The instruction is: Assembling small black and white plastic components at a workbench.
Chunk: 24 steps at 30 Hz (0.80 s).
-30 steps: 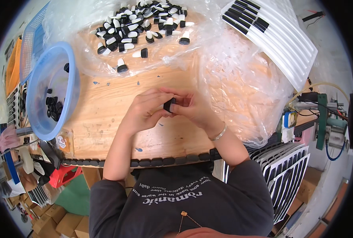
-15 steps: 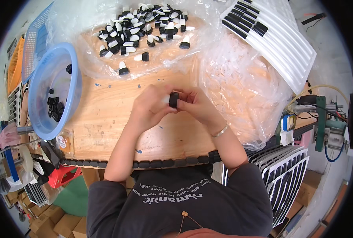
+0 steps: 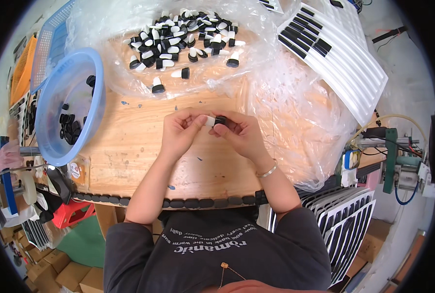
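Over the middle of the table, my two hands share a small piece with a white rounded tip and a black cap (image 3: 220, 120). My left hand (image 3: 182, 131) pinches the white end (image 3: 209, 120) between thumb and fingers. My right hand (image 3: 241, 133) is closed round the black cap, thumb in front, and its fingers hide part of it. Beyond my hands, a heap of similar black-and-white pieces (image 3: 177, 36) lies on clear plastic sheeting. A few of them sit apart from the heap, the nearest one (image 3: 158, 86) standing on its black base.
To the left, a blue basin (image 3: 97, 97) holds several black caps (image 3: 70, 128). Crumpled clear plastic (image 3: 295, 112) covers the table's right side. A white ridged tray (image 3: 344, 73) with black strips leans at the far right. Metal fixtures (image 3: 391, 141) stand at the right edge.
The piece has turned between my fingers, so its white end now shows toward my left hand. My left thumb has shifted onto that end. The whole view has moved slightly.
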Tool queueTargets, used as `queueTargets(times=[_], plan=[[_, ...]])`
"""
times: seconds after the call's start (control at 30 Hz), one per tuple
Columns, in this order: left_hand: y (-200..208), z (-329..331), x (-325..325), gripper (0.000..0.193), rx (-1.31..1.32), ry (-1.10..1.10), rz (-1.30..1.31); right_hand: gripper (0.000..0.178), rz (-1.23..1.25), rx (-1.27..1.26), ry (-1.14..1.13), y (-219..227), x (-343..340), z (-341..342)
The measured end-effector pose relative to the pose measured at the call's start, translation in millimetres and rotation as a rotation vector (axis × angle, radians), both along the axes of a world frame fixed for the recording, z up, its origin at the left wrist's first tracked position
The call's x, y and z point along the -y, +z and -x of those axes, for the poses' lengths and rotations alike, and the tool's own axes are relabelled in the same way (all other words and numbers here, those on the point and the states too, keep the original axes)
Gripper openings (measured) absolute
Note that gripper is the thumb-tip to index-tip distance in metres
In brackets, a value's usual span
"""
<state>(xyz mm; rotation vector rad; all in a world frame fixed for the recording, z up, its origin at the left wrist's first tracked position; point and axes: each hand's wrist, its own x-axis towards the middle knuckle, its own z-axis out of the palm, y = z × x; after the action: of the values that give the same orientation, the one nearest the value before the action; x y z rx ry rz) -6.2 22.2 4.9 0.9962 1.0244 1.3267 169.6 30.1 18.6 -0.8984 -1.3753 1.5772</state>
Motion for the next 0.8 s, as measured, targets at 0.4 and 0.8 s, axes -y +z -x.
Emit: queueTargets(times=[0.4,0.8], plan=[[-6,3,0,0.013,0.196,-0.065,0.042,0.027,0.095,-0.109,-0.018,5,-5,0],[-6,-9,12,0.003,-0.157,0.110,-0.026,0.017,-0.525,0.274,-0.241,2,13,20]])
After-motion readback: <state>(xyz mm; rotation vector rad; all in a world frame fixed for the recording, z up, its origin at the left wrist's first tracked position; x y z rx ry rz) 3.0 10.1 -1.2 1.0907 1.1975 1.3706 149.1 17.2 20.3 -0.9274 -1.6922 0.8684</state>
